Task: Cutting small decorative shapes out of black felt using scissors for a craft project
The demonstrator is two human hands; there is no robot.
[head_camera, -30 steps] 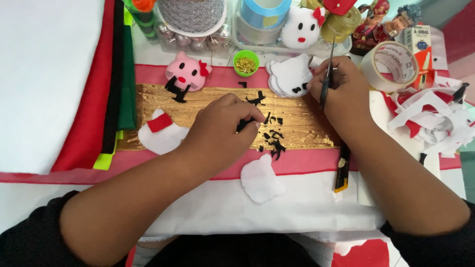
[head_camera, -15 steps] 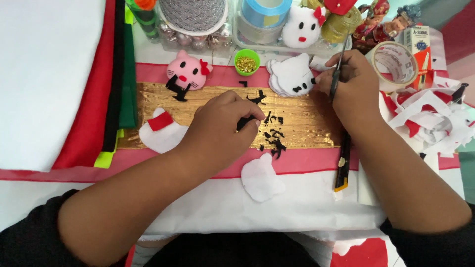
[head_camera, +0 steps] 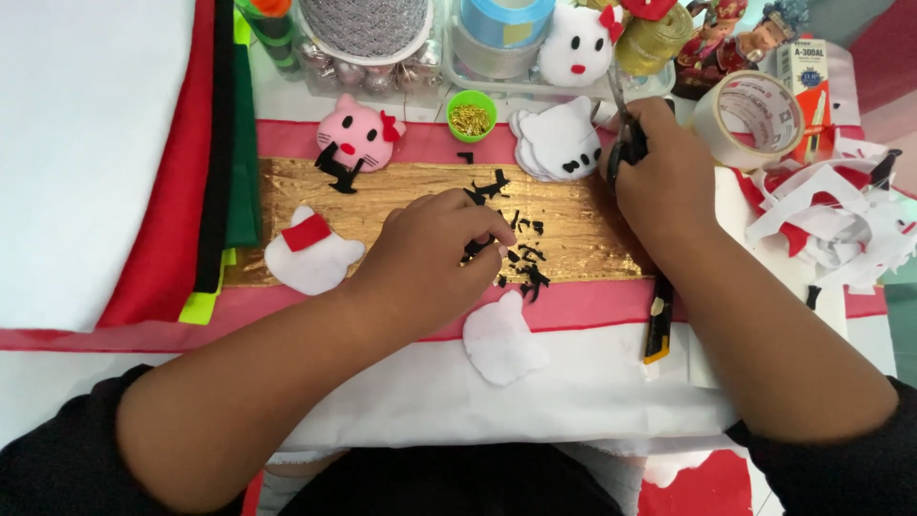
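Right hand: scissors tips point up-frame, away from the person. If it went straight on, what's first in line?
Likely the white stuffed cat head at the back, just past the scissors in the right hand; depth is unclear, so the tips may pass beside it.

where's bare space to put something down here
Free: the white cloth near the body, between the white felt cat shape and the utility knife. Crowded: the gold sheet with black scraps, the back row of containers, and the scrap heap at right.

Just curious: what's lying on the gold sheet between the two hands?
In the head view, small black felt cutouts lie scattered on the gold sheet between the left hand and right hand.
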